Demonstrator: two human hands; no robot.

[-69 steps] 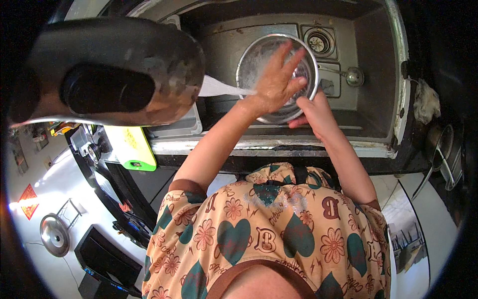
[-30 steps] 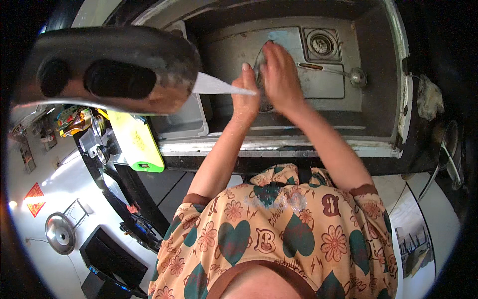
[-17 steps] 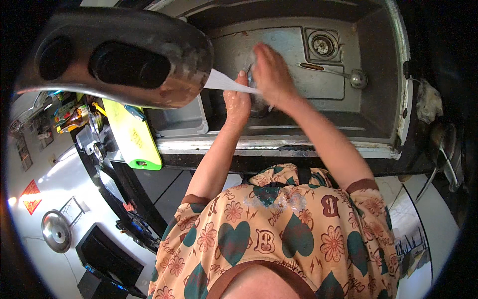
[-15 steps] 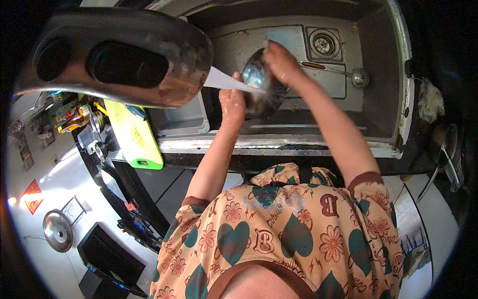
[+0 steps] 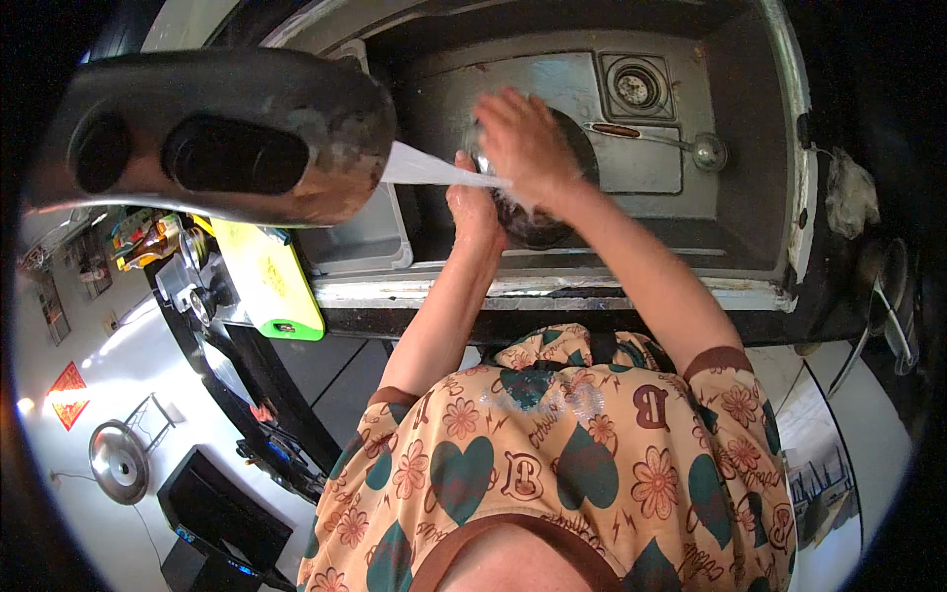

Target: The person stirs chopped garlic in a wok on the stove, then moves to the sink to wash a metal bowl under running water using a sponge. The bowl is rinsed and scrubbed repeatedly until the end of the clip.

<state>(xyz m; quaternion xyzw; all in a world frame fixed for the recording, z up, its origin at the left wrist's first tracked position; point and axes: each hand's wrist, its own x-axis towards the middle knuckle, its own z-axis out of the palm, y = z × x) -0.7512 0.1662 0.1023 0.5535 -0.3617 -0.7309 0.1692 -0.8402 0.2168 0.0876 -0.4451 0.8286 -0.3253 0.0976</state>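
1. Right hand (image 5: 523,143): fingers spread flat and pressed over the metal bowl (image 5: 552,212); open palm on it, not closed around it.
2. Left hand (image 5: 473,207): grips the bowl's near-left rim, fingers curled; how far they wrap is hidden by the right hand.
3. Metal bowl: tilted on edge, inside the steel sink (image 5: 750,148), left of centre, mostly covered by both hands.
4. Water stream (image 5: 424,168): runs from the left and lands at the hands.
5. Sink floor: square drain (image 5: 636,87) at the far side; ladle (image 5: 671,141) lying just right of the bowl.
6. Green cutting board (image 5: 271,281): left of the sink, well apart.
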